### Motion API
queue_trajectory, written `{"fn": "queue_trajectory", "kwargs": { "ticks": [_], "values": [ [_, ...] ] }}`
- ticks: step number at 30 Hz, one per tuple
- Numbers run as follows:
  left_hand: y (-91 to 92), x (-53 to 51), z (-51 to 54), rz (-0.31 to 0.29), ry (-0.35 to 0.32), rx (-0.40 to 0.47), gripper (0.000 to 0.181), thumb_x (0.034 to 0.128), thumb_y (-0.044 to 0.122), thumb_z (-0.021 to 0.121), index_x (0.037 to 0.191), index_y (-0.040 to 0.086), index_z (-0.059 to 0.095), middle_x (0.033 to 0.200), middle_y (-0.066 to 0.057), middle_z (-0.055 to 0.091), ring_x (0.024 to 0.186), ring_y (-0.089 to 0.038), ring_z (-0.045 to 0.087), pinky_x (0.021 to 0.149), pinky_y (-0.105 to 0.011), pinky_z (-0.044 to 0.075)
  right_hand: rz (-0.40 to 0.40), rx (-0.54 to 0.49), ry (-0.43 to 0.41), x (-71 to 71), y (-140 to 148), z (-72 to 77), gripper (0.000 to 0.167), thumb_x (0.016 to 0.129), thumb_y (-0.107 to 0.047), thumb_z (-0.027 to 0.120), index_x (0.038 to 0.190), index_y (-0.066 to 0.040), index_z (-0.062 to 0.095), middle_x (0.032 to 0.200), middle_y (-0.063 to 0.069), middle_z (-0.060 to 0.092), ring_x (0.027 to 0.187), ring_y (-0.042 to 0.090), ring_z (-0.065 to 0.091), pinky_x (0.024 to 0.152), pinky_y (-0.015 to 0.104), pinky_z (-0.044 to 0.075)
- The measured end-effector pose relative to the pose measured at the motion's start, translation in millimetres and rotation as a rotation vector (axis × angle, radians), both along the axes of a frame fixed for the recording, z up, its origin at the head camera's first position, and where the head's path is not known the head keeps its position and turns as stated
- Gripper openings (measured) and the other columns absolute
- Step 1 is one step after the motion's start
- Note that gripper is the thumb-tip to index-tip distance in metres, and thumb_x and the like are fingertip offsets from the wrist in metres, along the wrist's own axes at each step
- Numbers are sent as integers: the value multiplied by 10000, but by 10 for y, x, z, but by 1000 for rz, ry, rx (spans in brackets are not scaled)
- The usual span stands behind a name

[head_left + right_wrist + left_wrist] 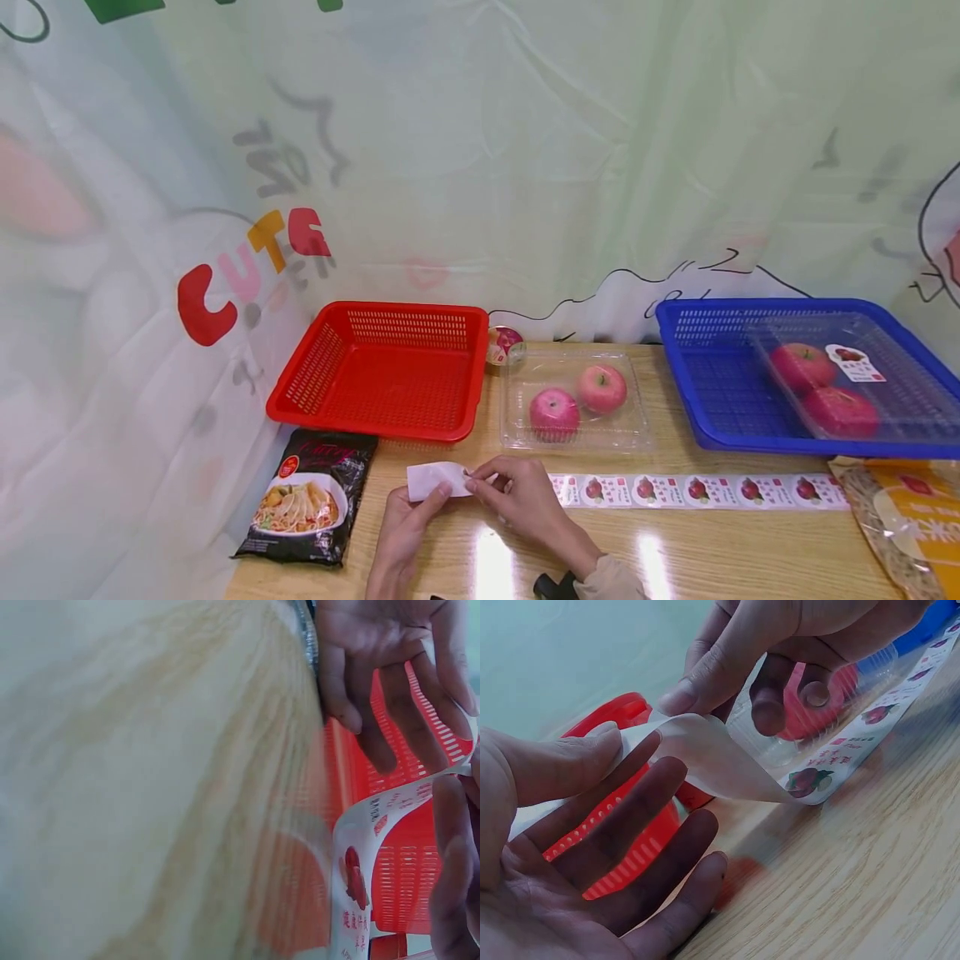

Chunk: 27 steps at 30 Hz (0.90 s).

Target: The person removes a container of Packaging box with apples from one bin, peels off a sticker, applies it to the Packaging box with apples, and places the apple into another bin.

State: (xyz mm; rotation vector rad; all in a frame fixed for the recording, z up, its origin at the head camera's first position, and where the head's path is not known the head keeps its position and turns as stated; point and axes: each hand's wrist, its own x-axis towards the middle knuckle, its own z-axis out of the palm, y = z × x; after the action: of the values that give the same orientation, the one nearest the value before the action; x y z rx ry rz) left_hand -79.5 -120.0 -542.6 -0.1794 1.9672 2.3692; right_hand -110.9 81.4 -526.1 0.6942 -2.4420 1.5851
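Note:
A strip of fruit stickers (671, 492) runs across the table, its left end lifted and turned so the white back shows. My left hand (405, 525) pinches that end between thumb and index finger, the other fingers spread below it in the left wrist view. With thumb and fingertips my right hand (521, 500) pinches the strip's edge a little to the right. In the right wrist view the printed strip (352, 877) curves up to the fingers. Behind the hands stands a clear plastic box (517, 433) with two apples (555, 412) in it.
A red basket (405, 429) stands behind the left hand, near a black noodle packet (300, 500). On the right, a blue basket (682, 392) holds a stickered clear box of apples (802, 367). A yellow food bag (915, 517) lies at the right edge. A round tub (501, 343) sits behind.

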Motion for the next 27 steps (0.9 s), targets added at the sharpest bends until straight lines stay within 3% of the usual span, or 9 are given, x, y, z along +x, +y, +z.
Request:
{"fn": "queue_trajectory", "kwargs": {
  "ticks": [5, 9, 15, 23, 27],
  "values": [
    [-8, -5, 19, 5, -32, 30, 383, 975, 20, 719, 1261, -219, 628, 1009, 1, 808, 897, -67, 741, 799, -291, 630, -89, 88, 111, 8, 1, -7, 69, 902, -141, 845, 861, -149, 790, 654, -97, 691, 599, -58, 623, 524, 99, 453],
    [-7, -14, 23, 36, -45, 10, 349, 974, 5, 713, 1215, -234, 632, 953, -126, 797, 795, -115, 755, 700, -275, 634, -188, 163, 195, 5, 4, 16, 91, 883, -144, 861, 851, -154, 776, 652, -107, 701, 588, -72, 629, 525, 83, 435],
    [-9, -7, 31, 86, -107, -42, 259, 984, 67, 719, 1131, -144, 685, 804, -169, 781, 682, -145, 745, 636, -285, 637, -315, 195, 268, 17, 20, 100, 102, 847, -105, 883, 860, -116, 782, 666, -63, 745, 544, -42, 635, 483, 76, 394],
    [-26, -1, 53, 137, -179, -71, 300, 990, 101, 723, 1189, -111, 649, 747, -65, 751, 628, -141, 721, 574, -291, 626, -354, 124, 374, 17, 59, 194, 131, 814, -57, 898, 869, -93, 785, 663, -26, 754, 505, -16, 633, 480, 79, 420],
    [6, -15, 65, 206, -147, -111, 456, 951, 121, 794, 1250, -84, 517, 785, -69, 740, 560, -142, 704, 507, -311, 611, -336, 89, 405, 4, 81, 213, 140, 806, -23, 893, 880, -70, 785, 711, 20, 777, 514, 24, 670, 484, 123, 483]
  ]
}}
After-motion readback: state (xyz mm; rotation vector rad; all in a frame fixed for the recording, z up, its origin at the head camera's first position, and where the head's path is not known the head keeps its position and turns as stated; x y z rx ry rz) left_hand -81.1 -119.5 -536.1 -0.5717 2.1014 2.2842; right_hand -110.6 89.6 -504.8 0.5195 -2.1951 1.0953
